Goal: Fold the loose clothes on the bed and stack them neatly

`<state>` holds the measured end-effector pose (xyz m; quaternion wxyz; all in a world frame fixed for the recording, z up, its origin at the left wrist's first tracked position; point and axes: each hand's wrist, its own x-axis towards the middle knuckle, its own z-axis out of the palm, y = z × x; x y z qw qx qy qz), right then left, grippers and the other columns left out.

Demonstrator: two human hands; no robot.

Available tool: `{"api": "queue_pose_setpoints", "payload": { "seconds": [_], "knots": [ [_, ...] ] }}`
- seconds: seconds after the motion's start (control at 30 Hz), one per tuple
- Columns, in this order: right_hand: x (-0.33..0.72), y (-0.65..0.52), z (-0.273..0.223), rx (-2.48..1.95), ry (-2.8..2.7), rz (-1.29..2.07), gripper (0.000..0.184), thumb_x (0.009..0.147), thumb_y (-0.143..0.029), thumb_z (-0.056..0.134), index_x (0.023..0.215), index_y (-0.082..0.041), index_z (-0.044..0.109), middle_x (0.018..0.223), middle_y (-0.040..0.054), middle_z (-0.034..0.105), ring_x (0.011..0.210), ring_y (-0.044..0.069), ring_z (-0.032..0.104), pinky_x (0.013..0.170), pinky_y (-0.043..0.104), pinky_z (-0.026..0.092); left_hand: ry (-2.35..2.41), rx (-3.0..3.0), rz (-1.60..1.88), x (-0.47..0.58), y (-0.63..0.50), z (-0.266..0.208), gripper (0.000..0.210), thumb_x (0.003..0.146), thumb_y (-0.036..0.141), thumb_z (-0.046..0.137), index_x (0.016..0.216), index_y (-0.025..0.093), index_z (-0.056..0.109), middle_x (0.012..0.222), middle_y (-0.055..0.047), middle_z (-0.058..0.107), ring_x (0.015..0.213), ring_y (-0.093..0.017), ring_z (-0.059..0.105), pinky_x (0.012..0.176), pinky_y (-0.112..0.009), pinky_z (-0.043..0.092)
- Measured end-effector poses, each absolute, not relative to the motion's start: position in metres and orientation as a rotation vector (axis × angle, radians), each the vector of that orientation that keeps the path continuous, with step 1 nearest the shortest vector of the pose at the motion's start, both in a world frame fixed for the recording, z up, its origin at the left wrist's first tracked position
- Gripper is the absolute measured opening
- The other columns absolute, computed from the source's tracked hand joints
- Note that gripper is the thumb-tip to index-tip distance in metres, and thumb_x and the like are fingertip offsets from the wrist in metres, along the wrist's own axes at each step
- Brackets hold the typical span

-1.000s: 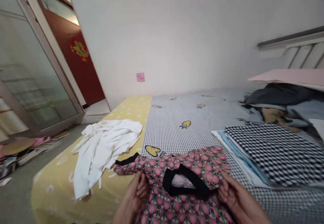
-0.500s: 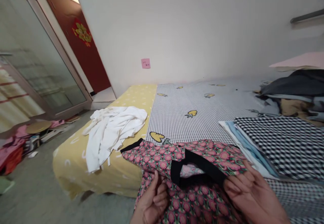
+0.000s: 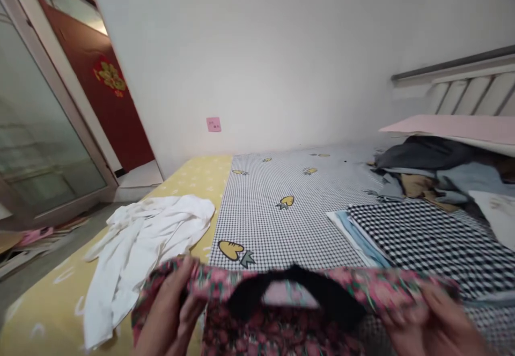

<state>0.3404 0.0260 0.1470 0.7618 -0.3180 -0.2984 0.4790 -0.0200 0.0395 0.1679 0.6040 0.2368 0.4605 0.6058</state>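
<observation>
A pink and green floral garment (image 3: pixel 257 326) with a black collar band (image 3: pixel 338 297) is stretched out between my hands at the bottom of the head view. My left hand (image 3: pixel 173 308) is closed on the garment's left shoulder area. On the other side, my right hand (image 3: pixel 426 316) grips the right shoulder area; it is a little blurred. The neck opening faces me and shows the paler inside of the fabric. The garment's lower part runs out of the frame.
On the bed's yellow edge (image 3: pixel 44 313) lies a crumpled white garment (image 3: pixel 153 238). Folded checked cloth (image 3: pixel 434 238) sits at the right, with dark clothes (image 3: pixel 426 153) and a pink board (image 3: pixel 454 125) behind it. A white wall (image 3: pixel 257 61) closes off the far side.
My hands have spread apart, and the garment is now stretched wide, its collar centred. My left hand has shifted to the garment's left shoulder, my right from the collar to the right shoulder.
</observation>
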Motion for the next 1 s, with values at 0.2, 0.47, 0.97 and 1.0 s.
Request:
{"api": "queue_pose_setpoints", "payload": {
  "seconds": [0.2, 0.47, 0.97, 1.0],
  "knots": [
    [0.298, 0.181, 0.204, -0.832, -0.992, 1.124, 0.040, 0.079, -0.057, 0.068, 0.108, -0.030, 0.066, 0.105, 0.0029, 0.073, 0.095, 0.021, 0.068, 0.084, 0.036, 0.054, 1.360, 0.920, 1.428, 0.006, 0.186, 0.236, 0.011, 0.087, 0.029, 0.058, 0.083, 0.019, 0.062, 0.081, -0.005, 0.069, 0.075, -0.018, 0.067, 0.076, -0.032, 0.056],
    [0.300, 0.195, 0.077, -1.931, -1.688, 0.201, 0.053, 0.093, -0.035, 0.046, 0.146, -0.034, 0.050, 0.152, 0.0082, 0.051, 0.139, 0.032, 0.045, 0.115, 0.064, 0.024, 1.776, 1.905, 1.247, 0.006, 0.181, 0.148, 0.031, 0.087, 0.025, 0.050, 0.107, 0.023, 0.074, 0.122, -0.011, 0.068, 0.124, -0.029, 0.055, 0.115, -0.054, 0.033],
    [0.339, 0.217, 0.046, -2.286, -1.525, 0.145, 0.092, 0.082, -0.055, 0.063, 0.158, -0.022, 0.024, 0.161, 0.0203, 0.031, 0.142, 0.039, 0.039, 0.105, 0.060, 0.038, 2.378, 2.387, 0.135, -0.021, 0.183, 0.042, 0.051, 0.103, 0.041, 0.035, 0.153, 0.037, 0.034, 0.159, -0.003, 0.043, 0.148, -0.032, 0.036, 0.118, -0.069, 0.021],
    [0.341, 0.224, 0.050, -2.313, -1.552, 0.149, 0.100, 0.078, -0.056, 0.067, 0.160, -0.022, 0.020, 0.164, 0.0212, 0.025, 0.144, 0.041, 0.035, 0.106, 0.062, 0.037, 2.388, 2.389, 0.131, -0.020, 0.183, 0.042, 0.051, 0.103, 0.040, 0.035, 0.153, 0.036, 0.035, 0.159, -0.004, 0.043, 0.148, -0.032, 0.037, 0.118, -0.069, 0.021]
  ]
}}
